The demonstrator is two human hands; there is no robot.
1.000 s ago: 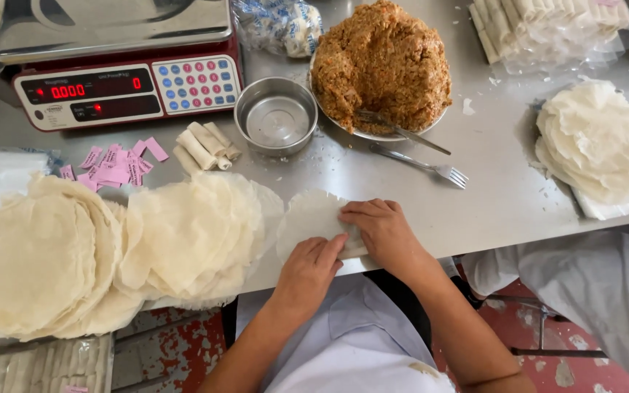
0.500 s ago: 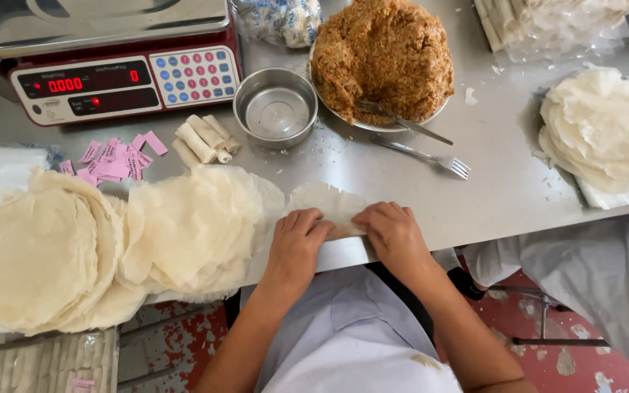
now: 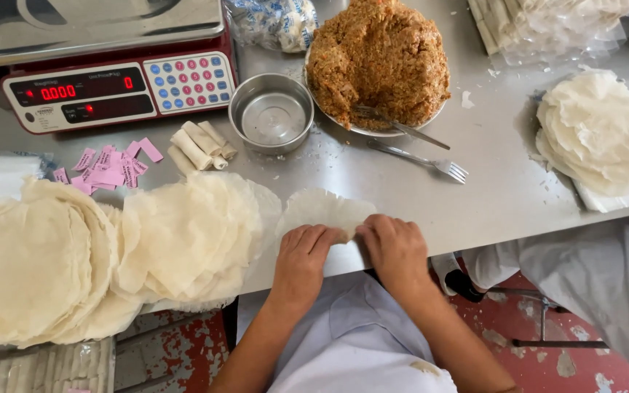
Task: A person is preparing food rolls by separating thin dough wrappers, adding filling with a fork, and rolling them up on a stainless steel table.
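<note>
1. There is a single view, taken from a camera worn on the person's head.
2. It looks steeply down and forward over the near edge of a steel table [image 3: 489, 196].
3. It sits close: the left hand [image 3: 301, 256] and right hand [image 3: 396, 251] lie low in the middle, forearms running out at the bottom.
4. The far limit is a weighing scale [image 3: 111, 73] and a plate of filling [image 3: 378, 62], both cut by the top edge.
5. With only one view, nothing is shared.

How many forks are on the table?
2. One fork lies flat on the table before the filling plate; another fork rests on the filling, tines partly buried.
</note>
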